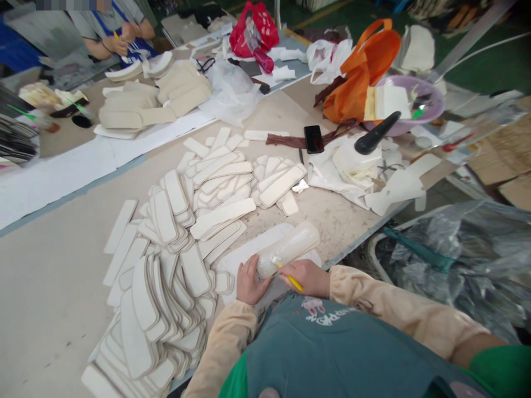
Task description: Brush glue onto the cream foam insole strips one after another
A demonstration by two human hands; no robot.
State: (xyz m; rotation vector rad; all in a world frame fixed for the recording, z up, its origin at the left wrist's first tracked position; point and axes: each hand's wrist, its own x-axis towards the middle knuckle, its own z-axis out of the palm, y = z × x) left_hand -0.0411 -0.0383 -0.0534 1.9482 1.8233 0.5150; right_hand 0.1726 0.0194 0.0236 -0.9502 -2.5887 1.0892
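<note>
My right hand (306, 276) is closed around a thin yellow-handled tool (295, 283), its working tip hard to make out. By that tip, a small white-and-yellow clump (275, 260) sits on a translucent, rounded pale form (296, 243). My left hand (249, 279) rests at the form's near-left end, fingers stretched and thumb apart. Beneath the form lies a white sheet (244, 249). Left of my hands, many off-white rounded strips (143, 298) lie in overlapping piles, and more strips (224, 215) are heaped beyond the form.
A white container with a black handle (375, 135) stands on cloth at the right, near a phone (313, 139). Behind are an orange bag (365, 72), a purple basin (435, 105) and a red bag (255, 30). Across the table, a person's hands (124, 38) work.
</note>
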